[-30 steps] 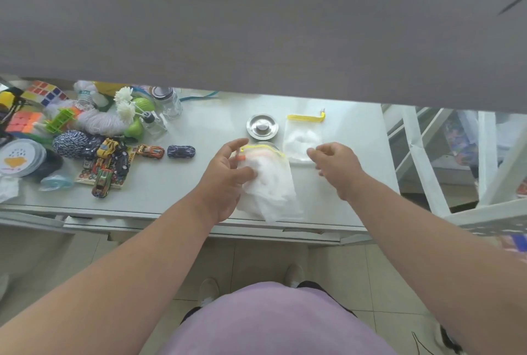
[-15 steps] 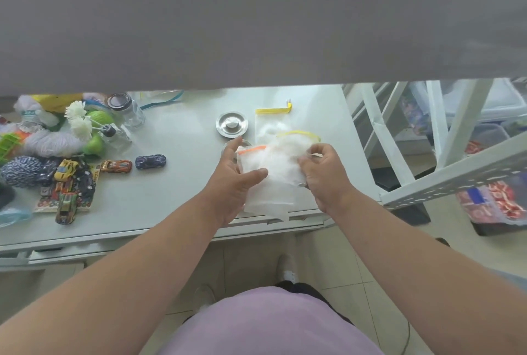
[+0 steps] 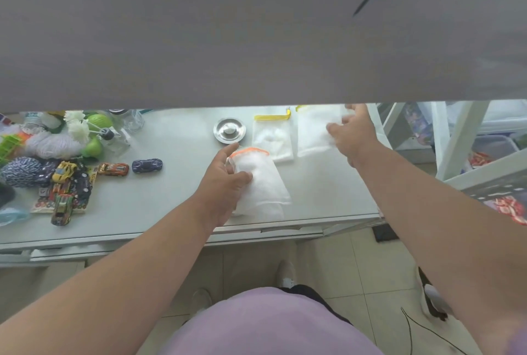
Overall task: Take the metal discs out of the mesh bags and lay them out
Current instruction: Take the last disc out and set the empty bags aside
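One metal disc [image 3: 229, 130] lies bare on the white table [image 3: 159, 198], near the back. To its right lies a flat white mesh bag with a yellow rim [image 3: 273, 138]. My left hand [image 3: 225, 183] grips an orange-rimmed mesh bag [image 3: 262, 180] at its left side, close to the table's front edge. My right hand [image 3: 352, 132] presses a second yellow-rimmed mesh bag [image 3: 313, 132] flat on the table at the far right, fingers spread over it. What the bags hold is hidden by the white mesh.
Toy cars [image 3: 114, 168], yarn balls [image 3: 20, 169], white flowers [image 3: 77, 126], green balls and a glass jar [image 3: 132, 119] crowd the table's left part. A grey shelf edge [image 3: 256, 41] hides the table's back. White racking [image 3: 456, 138] stands to the right.
My right hand has carried the yellow-rimmed bag from the pile under my left hand to the far right and laid it down. The left hand stays on the orange-rimmed bag.
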{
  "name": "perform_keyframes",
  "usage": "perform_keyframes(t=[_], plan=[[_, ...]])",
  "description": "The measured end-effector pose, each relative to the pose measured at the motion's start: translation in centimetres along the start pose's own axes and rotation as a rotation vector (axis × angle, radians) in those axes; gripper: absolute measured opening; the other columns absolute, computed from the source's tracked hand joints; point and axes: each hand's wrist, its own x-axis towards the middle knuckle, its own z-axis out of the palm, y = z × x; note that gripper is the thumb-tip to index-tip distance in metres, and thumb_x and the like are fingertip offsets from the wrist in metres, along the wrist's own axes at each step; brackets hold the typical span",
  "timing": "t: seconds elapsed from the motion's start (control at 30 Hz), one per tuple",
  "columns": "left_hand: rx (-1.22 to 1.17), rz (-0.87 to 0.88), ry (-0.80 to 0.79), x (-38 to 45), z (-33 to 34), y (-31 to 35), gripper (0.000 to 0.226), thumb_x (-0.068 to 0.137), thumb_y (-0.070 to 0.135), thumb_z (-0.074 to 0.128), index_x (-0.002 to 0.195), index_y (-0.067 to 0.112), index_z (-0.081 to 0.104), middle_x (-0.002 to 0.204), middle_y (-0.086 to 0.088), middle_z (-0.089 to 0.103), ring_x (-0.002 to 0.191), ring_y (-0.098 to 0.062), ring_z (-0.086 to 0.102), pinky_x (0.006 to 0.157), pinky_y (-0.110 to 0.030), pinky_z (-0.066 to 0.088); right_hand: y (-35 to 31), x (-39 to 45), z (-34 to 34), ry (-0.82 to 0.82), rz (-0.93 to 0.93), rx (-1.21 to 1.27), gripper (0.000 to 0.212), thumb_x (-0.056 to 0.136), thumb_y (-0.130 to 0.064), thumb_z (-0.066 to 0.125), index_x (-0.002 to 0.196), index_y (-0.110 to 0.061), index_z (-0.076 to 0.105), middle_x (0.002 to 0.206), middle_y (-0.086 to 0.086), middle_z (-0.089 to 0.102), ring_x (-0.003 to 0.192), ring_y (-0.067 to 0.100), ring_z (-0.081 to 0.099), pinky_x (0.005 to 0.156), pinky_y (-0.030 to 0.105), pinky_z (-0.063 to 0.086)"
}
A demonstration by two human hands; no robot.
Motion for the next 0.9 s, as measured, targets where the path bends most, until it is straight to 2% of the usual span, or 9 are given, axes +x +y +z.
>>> perform_keyframes(t=[0.07, 0.13, 0.2, 0.3, 0.37, 0.43, 0.53, 0.7, 0.9], plan=[[-0.015, -0.002, -0.005, 0.0, 0.3, -0.1, 0.075, 0.095, -0.016, 0.056, 0.148, 0.036, 0.051, 0.104, -0.007, 0.073, 0.074, -0.019, 0.074, 0.054, -0.030, 0.058, 0.8, -0.9, 0.0, 0.009, 0.037, -0.327, 0.071, 0.082, -0.027, 0.064, 0.148, -0.027, 0.038, 0.132, 0.008, 0.057, 0.111, 0.036, 0.064, 0.089, 0.048, 0.060], [-0.028, -0.014, -0.016, 0.1, 0.4, -0.4, 0.073, 0.095, -0.015, 0.058, 0.148, 0.035, 0.051, 0.107, -0.008, 0.075, 0.074, -0.016, 0.076, 0.056, -0.031, 0.059, 1.4, -3.2, 0.7, 0.019, -0.037, -0.406, 0.064, 0.087, -0.024, 0.066, 0.147, -0.020, 0.044, 0.141, 0.012, 0.051, 0.121, 0.034, 0.058, 0.099, 0.042, 0.052], [-0.031, -0.018, -0.026, 0.1, 0.3, -0.7, 0.078, 0.088, -0.008, 0.065, 0.150, 0.036, 0.049, 0.117, -0.014, 0.075, 0.089, -0.023, 0.076, 0.070, -0.041, 0.063, 2.3, -6.3, 2.1, -0.114, -0.079, -0.230, 0.049, 0.092, -0.028, 0.069, 0.138, -0.017, 0.056, 0.132, 0.007, 0.061, 0.114, 0.026, 0.063, 0.097, 0.042, 0.054], [-0.015, -0.019, -0.045, -0.3, 0.1, -1.1, 0.086, 0.078, 0.001, 0.072, 0.152, 0.038, 0.048, 0.115, -0.018, 0.074, 0.100, -0.034, 0.070, 0.098, -0.063, 0.056, 3.2, -11.1, 4.8, -0.430, 0.144, 0.134, 0.048, 0.089, -0.041, 0.078, 0.127, -0.018, 0.061, 0.114, 0.007, 0.074, 0.094, 0.023, 0.074, 0.089, 0.047, 0.063], [-0.009, -0.014, -0.082, -0.6, -0.1, -1.1, 0.086, 0.083, -0.001, 0.074, 0.155, 0.037, 0.046, 0.114, -0.022, 0.074, 0.100, -0.036, 0.070, 0.102, -0.067, 0.052, 3.8, -12.8, 6.2, -0.492, 0.237, 0.302, 0.045, 0.086, -0.035, 0.083, 0.123, -0.017, 0.063, 0.108, 0.011, 0.076, 0.086, 0.024, 0.076, 0.085, 0.050, 0.063], [-0.024, -0.005, -0.096, -1.0, -0.6, -1.0, 0.082, 0.086, 0.001, 0.078, 0.154, 0.037, 0.047, 0.118, -0.027, 0.075, 0.098, -0.036, 0.071, 0.101, -0.067, 0.053, 3.7, -13.5, 6.8, -0.413, 0.140, 0.296, 0.030, 0.090, -0.017, 0.079, 0.117, -0.017, 0.066, 0.092, 0.007, 0.072, 0.074, 0.017, 0.071, 0.077, 0.041, 0.062], [-0.089, 0.014, -0.067, -1.7, -1.8, -0.7, 0.070, 0.092, 0.000, 0.078, 0.148, 0.033, 0.053, 0.108, -0.015, 0.081, 0.092, -0.029, 0.075, 0.087, -0.052, 0.062, 2.6, -13.1, 6.7, -0.266, -0.005, 0.255, 0.022, 0.093, -0.010, 0.073, 0.112, -0.021, 0.068, 0.081, 0.002, 0.065, 0.063, 0.010, 0.063, 0.068, 0.027, 0.055], [-0.123, 0.039, 0.062, -2.1, -5.1, -0.1, 0.071, 0.095, -0.001, 0.073, 0.154, 0.031, 0.048, 0.113, -0.005, 0.081, 0.101, -0.022, 0.073, 0.097, -0.047, 0.058, 1.9, -12.0, 6.7, -0.208, -0.097, 0.160, 0.020, 0.095, -0.015, 0.069, 0.111, -0.026, 0.067, 0.085, 0.001, 0.066, 0.069, 0.013, 0.064, 0.067, 0.029, 0.054], [-0.096, 0.065, 0.147, -2.3, -6.9, -0.2, 0.075, 0.093, -0.005, 0.069, 0.155, 0.034, 0.049, 0.119, -0.006, 0.079, 0.101, -0.018, 0.073, 0.097, -0.045, 0.058, 6.5, -12.1, 6.4, -0.184, 0.002, -0.193, 0.022, 0.092, -0.019, 0.069, 0.114, -0.021, 0.067, 0.089, -0.002, 0.063, 0.083, 0.021, 0.063, 0.075, 0.029, 0.046]])
